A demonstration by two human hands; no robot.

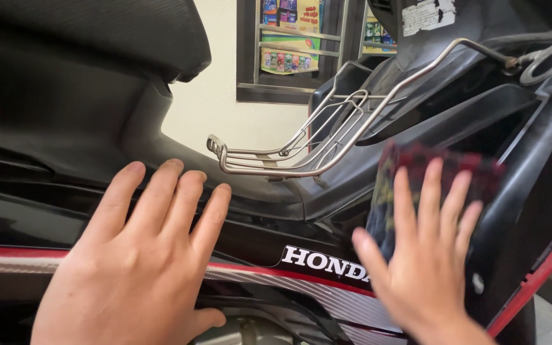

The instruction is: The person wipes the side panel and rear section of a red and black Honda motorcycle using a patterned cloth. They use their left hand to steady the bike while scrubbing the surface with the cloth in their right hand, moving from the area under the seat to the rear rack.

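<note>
- I press my right hand (426, 255), fingers spread, flat on a blurred dark red cloth (442, 167).
- My left hand (138, 255), spread, rests on the scooter's glossy black panel (7, 220).
- Chrome wire rack (301, 144) sits above.

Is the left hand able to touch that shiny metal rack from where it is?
Probably yes. The left hand lies flat on the black scooter body, fingers spread, and the metal rack sits just beyond its fingertips, with nothing between them.
</note>
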